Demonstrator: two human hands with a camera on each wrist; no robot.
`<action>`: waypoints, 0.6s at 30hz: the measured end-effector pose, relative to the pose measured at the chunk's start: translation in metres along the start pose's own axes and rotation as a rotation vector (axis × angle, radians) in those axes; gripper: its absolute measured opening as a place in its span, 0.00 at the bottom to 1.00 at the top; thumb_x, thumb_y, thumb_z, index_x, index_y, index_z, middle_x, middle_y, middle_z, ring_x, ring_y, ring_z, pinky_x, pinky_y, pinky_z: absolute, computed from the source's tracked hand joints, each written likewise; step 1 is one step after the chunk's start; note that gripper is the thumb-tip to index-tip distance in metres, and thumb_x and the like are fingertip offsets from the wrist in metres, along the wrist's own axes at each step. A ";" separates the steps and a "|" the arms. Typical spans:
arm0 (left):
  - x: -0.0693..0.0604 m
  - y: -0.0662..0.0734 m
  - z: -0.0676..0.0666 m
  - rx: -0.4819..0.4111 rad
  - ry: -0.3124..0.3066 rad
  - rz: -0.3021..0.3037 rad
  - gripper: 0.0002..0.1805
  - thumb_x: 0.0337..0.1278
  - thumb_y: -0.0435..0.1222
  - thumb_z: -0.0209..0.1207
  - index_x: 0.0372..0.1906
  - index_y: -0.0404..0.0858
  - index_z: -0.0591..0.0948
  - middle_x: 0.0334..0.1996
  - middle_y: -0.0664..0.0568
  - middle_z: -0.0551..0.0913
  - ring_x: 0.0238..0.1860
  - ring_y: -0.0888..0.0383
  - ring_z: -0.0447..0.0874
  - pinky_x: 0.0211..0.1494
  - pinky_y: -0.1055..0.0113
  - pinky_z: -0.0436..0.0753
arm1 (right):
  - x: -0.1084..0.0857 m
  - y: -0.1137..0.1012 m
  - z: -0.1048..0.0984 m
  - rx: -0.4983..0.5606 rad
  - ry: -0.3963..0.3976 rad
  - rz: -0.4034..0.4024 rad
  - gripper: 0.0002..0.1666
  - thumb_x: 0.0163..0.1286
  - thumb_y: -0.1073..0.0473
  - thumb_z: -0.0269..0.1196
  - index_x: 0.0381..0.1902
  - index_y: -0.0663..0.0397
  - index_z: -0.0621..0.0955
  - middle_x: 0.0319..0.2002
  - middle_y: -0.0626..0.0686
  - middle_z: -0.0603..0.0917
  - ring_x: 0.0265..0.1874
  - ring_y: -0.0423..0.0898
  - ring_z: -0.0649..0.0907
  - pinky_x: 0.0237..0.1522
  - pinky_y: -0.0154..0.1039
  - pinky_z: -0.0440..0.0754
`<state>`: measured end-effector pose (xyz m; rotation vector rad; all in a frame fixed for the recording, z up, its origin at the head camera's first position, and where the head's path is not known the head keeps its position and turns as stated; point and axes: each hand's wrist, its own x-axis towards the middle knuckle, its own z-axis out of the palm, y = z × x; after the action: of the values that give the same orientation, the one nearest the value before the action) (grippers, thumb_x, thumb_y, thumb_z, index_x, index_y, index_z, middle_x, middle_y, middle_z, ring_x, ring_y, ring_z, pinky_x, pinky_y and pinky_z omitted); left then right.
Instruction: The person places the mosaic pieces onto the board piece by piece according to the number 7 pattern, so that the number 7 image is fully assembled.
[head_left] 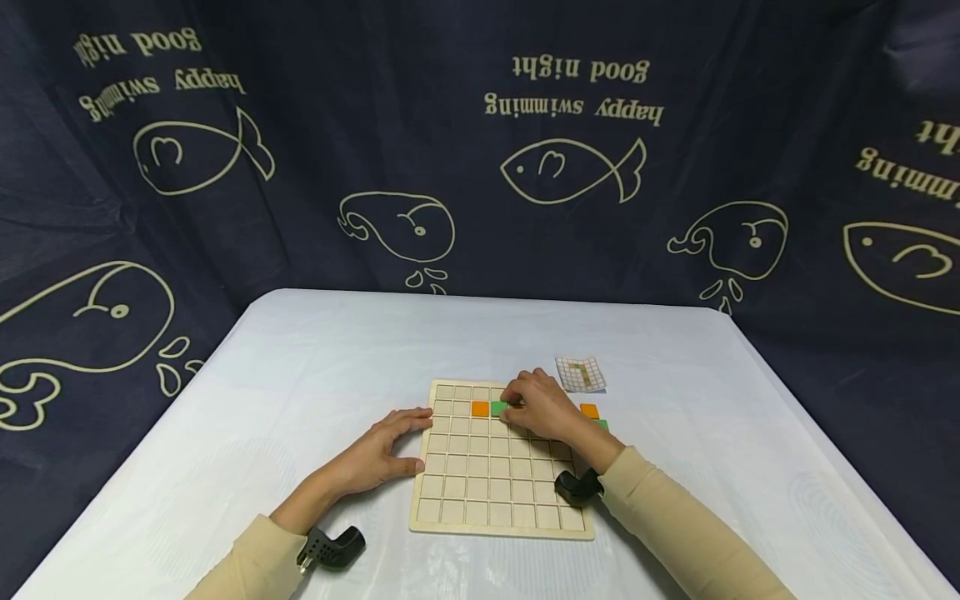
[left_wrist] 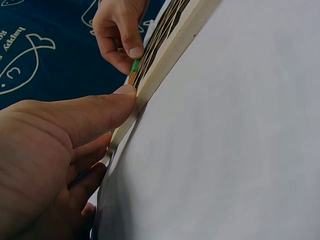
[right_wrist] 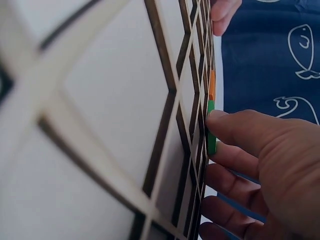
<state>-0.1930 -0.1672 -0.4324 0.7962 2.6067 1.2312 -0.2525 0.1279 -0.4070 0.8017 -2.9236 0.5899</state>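
Observation:
A square wooden grid board [head_left: 480, 467] lies on the white table. In its second row from the back sit an orange tile [head_left: 480, 409] and, just right of it, a green tile [head_left: 497, 408]. My right hand [head_left: 542, 404] pinches the green tile at its right side; in the right wrist view the thumb and index finger are on the green tile [right_wrist: 212, 135]. My left hand [head_left: 375, 454] rests against the board's left edge, its fingers spread and the thumb [left_wrist: 100, 112] touching the rim.
Behind the board on the right lies a small pattern card [head_left: 581, 375] with a coloured grid. Near it, right of the board, are another orange tile [head_left: 589, 411] and a green tile [head_left: 602, 425], partly hidden by my right wrist. A dark printed curtain [head_left: 450, 125] hangs behind the table.

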 end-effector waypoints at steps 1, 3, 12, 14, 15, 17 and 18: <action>0.000 0.000 0.000 -0.001 0.001 -0.001 0.33 0.52 0.40 0.65 0.64 0.38 0.70 0.71 0.51 0.61 0.73 0.44 0.52 0.70 0.38 0.54 | 0.000 0.000 0.000 -0.003 0.002 -0.003 0.13 0.58 0.51 0.68 0.40 0.49 0.84 0.35 0.45 0.79 0.35 0.42 0.70 0.44 0.42 0.69; 0.000 0.000 0.000 -0.003 0.001 -0.005 0.33 0.52 0.40 0.65 0.64 0.38 0.70 0.71 0.51 0.61 0.73 0.44 0.52 0.70 0.37 0.53 | 0.000 0.001 0.001 -0.007 0.006 -0.010 0.13 0.58 0.51 0.69 0.39 0.48 0.84 0.35 0.45 0.79 0.35 0.42 0.70 0.44 0.42 0.69; 0.000 0.000 0.000 -0.008 0.004 -0.009 0.34 0.52 0.40 0.66 0.64 0.38 0.70 0.71 0.50 0.62 0.74 0.42 0.49 0.70 0.36 0.51 | 0.001 0.003 0.003 -0.018 0.018 -0.036 0.13 0.57 0.51 0.69 0.39 0.48 0.84 0.35 0.45 0.80 0.35 0.41 0.70 0.43 0.41 0.69; 0.000 0.000 0.000 -0.006 0.003 -0.003 0.34 0.52 0.40 0.66 0.64 0.37 0.70 0.71 0.50 0.62 0.74 0.42 0.50 0.71 0.37 0.52 | 0.001 0.004 0.003 -0.014 0.015 -0.034 0.13 0.57 0.51 0.69 0.39 0.48 0.84 0.35 0.45 0.80 0.34 0.41 0.70 0.43 0.40 0.69; 0.000 0.000 0.000 -0.005 0.002 0.000 0.34 0.51 0.40 0.66 0.64 0.37 0.70 0.71 0.50 0.62 0.74 0.43 0.51 0.71 0.38 0.53 | 0.001 0.004 0.003 -0.013 0.014 -0.032 0.13 0.57 0.51 0.69 0.39 0.48 0.84 0.35 0.45 0.80 0.34 0.41 0.70 0.43 0.40 0.69; 0.000 0.000 -0.001 -0.005 0.002 0.004 0.34 0.51 0.40 0.66 0.64 0.37 0.70 0.71 0.50 0.62 0.74 0.44 0.52 0.71 0.39 0.54 | 0.001 0.004 0.003 -0.010 0.011 -0.028 0.13 0.57 0.51 0.69 0.39 0.48 0.84 0.35 0.45 0.80 0.35 0.41 0.69 0.42 0.40 0.68; 0.000 0.000 -0.001 -0.005 0.001 0.005 0.34 0.51 0.40 0.66 0.64 0.37 0.70 0.71 0.50 0.62 0.73 0.44 0.52 0.71 0.39 0.54 | 0.000 0.004 0.003 -0.008 0.010 -0.027 0.13 0.57 0.51 0.69 0.39 0.48 0.84 0.35 0.45 0.79 0.35 0.41 0.69 0.42 0.40 0.68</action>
<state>-0.1928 -0.1677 -0.4317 0.8019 2.6035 1.2390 -0.2544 0.1294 -0.4111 0.8335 -2.8997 0.5780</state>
